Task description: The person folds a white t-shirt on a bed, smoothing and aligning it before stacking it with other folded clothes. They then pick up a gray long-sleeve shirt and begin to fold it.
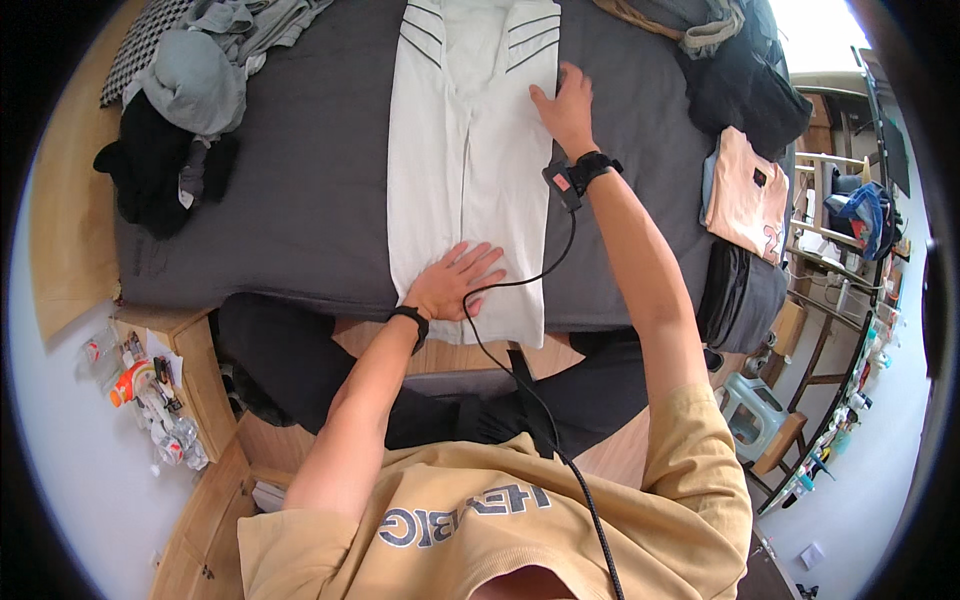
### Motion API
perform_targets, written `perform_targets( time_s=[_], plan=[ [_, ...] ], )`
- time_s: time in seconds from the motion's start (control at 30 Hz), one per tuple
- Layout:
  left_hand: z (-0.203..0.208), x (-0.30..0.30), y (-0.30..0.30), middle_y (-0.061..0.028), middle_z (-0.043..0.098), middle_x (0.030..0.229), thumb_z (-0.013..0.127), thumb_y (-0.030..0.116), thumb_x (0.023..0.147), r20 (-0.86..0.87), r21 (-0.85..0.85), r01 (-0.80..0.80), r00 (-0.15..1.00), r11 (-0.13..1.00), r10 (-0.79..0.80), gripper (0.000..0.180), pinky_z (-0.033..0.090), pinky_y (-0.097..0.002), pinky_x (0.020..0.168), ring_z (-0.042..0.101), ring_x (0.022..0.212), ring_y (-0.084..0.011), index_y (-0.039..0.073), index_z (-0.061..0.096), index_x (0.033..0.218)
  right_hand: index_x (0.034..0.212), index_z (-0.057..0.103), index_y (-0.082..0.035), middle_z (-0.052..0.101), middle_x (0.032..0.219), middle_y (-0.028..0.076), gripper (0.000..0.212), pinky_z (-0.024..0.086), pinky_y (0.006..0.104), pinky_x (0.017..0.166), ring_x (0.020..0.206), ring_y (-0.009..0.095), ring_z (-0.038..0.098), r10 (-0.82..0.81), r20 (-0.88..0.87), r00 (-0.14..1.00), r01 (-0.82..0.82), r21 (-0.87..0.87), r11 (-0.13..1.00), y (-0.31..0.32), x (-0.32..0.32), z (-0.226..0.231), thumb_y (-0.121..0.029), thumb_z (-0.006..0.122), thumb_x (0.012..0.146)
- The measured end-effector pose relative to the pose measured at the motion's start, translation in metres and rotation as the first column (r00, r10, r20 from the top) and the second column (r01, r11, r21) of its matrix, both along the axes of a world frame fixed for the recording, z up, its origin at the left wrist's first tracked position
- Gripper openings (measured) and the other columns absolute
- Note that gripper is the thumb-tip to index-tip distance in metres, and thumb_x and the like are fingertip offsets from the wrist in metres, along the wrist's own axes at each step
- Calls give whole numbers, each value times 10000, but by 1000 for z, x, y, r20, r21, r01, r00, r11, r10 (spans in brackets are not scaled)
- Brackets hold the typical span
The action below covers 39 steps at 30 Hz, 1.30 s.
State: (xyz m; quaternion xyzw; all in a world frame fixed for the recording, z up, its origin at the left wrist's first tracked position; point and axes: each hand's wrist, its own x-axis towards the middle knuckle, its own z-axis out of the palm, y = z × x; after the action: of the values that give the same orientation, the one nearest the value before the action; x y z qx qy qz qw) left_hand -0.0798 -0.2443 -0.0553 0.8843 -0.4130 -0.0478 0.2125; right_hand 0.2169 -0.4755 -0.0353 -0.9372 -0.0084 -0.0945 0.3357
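Observation:
A long white garment [500, 180] with dark slanting stripes near its far end lies stretched out on a dark grey bed [310, 170]. A line runs down its middle, and its near end hangs slightly over the bed's front edge. Flat on the near part of the cloth rests my left hand [455, 285], fingers spread. My right hand [567, 112] is farther up at the garment's right edge, thumb on or close to the cloth and fingers apart from it. Neither hand holds anything. Whether the right fingertips press on the bed or the edge is hard to see.
A black cable [505, 365] loops from the device [562, 187] at my right wrist past my left hand. Grey and black clothes [195, 90] are heaped at the far left. A folded peach shirt [745, 200] and dark folded clothes [742, 295] lie at the right edge.

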Motion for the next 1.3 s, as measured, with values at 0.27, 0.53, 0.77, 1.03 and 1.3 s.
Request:
perform_targets(
  time_s=[0.27,0.53,0.77,1.03,1.3],
  plan=[
    [-10,-4,1,-89,355,1715,610,389,915,6,12,11,1000,1000,-11,656,261,-515,1282,336,1565,-292,194,515,1534,1013,728,-105,738,963,82,338,469,474,1038,1047,286,675,897,-76,436,-829,-422,368,41,89,33,-393,565,1082],
    [-8,0,2,-90,381,1697,636,366,885,4,-24,14,1000,1000,-14,685,298,-525,1258,341,1563,-301,219,498,1540,793,707,-74,700,724,157,470,542,512,697,726,409,682,900,-272,340,-833,-532,154,68,94,32,-425,548,1062],
    [-10,-1,3,-103,361,1710,626,332,885,10,-29,24,1000,999,-23,657,296,-540,1260,343,1567,-317,208,521,1522,1086,693,-123,723,1215,66,208,516,476,962,1132,304,656,808,316,497,-560,-594,577,56,56,24,-300,681,978],
    [5,-3,-1,-125,367,1698,655,322,885,47,-10,8,999,1000,-7,643,262,-563,1274,335,1568,-324,194,547,1506,1602,434,-90,322,1717,157,682,270,531,1279,1570,359,326,605,-129,786,-612,-297,733,-9,-241,20,-252,650,976],
    [35,-1,4,-169,468,1590,721,231,894,-43,-123,-331,944,936,328,596,372,-503,1218,477,1435,-364,96,561,1452,1614,417,-89,257,1747,146,686,231,559,1284,1617,365,218,495,-245,834,-552,-413,724,-20,-360,28,-299,627,995]
  ],
)
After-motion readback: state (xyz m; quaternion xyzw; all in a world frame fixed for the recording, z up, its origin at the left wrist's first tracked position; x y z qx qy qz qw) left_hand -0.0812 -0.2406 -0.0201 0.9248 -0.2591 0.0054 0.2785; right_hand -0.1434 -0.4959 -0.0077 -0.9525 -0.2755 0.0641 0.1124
